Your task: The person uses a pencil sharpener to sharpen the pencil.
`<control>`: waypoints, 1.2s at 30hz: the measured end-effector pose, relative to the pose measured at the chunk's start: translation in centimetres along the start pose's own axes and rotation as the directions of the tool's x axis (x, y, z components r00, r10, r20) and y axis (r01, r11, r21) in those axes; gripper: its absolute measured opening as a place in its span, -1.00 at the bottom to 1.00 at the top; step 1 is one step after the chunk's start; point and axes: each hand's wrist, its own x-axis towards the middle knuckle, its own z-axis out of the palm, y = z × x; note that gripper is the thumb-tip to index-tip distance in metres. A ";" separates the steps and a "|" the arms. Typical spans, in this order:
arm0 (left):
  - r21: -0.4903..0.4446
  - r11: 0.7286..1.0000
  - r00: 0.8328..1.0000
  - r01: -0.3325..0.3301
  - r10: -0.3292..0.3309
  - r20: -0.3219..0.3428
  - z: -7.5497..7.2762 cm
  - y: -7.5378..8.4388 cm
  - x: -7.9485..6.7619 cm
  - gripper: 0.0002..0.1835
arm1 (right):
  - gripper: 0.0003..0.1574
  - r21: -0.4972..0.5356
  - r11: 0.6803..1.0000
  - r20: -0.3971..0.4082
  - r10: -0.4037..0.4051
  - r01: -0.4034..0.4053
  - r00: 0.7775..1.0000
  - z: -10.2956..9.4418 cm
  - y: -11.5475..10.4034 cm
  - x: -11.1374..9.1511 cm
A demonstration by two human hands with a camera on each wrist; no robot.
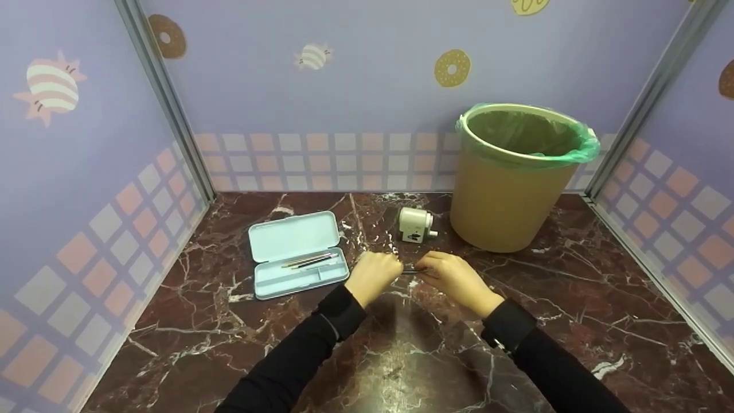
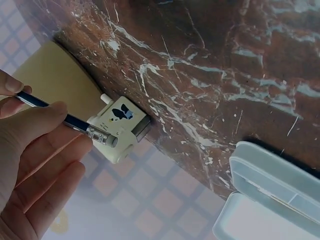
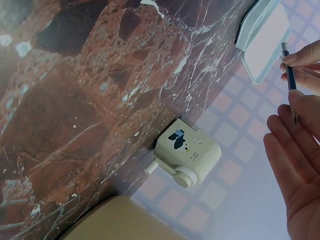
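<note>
Between both hands is a dark blue pencil with a metal ferrule and a worn eraser. My left hand pinches it toward the eraser end. Its tip half is pinched by my right hand, and the point lies against the fingers in the right wrist view. Just beyond the hands stands a cream crank pencil sharpener with a dark picture on its side. To the left of my left hand lies a light blue pencil case, lid laid back, with several pencils inside.
A tan waste bin with a green bag liner stands behind and right of the sharpener. The dark red marble tabletop has white veins and small pale specks. Patterned purple walls enclose the back and sides.
</note>
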 end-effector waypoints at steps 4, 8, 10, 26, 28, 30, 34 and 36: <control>-0.131 0.991 1.000 0.018 -0.019 -0.002 0.3 -0.5 -0.4 -0.82 | -0.87 0.090 0.995 -0.013 0.052 -0.050 0.999 0.3 0.1 -0.1; -0.257 0.965 0.998 0.048 -0.056 -0.024 0.6 -1.1 -1.3 -0.86 | -0.88 0.216 0.971 -0.029 0.112 -0.103 0.993 0.7 0.3 -0.3; -0.307 0.950 0.997 0.065 -0.077 -0.029 0.8 -1.5 -1.9 -0.87 | -0.89 0.279 0.950 -0.022 0.151 -0.139 0.988 0.9 0.5 -0.4; -0.546 0.829 0.980 0.122 -0.189 -0.067 1.7 -2.6 -4.9 -0.86 | -0.86 0.441 0.858 0.072 0.261 -0.265 0.963 1.7 1.3 -1.3; -0.542 0.832 0.980 0.118 -0.186 -0.072 1.7 -2.6 -5.0 -0.86 | -0.85 0.444 0.854 0.094 0.258 -0.272 0.962 1.7 1.3 -1.3; -0.543 0.833 0.981 0.112 -0.181 -0.075 1.8 -2.6 -5.1 -0.86 | -0.83 0.451 0.848 0.116 0.254 -0.279 0.960 1.7 1.4 -1.3; -0.556 0.824 0.980 0.106 -0.180 -0.080 1.9 -2.7 -5.2 -0.86 | -0.81 0.452 0.846 0.131 0.251 -0.283 0.959 1.7 1.7 -1.3; -0.563 0.820 0.980 0.107 -0.182 -0.079 2.0 -2.8 -5.3 -0.86 | -0.81 0.442 0.848 0.128 0.263 -0.293 0.956 1.5 2.0 -1.2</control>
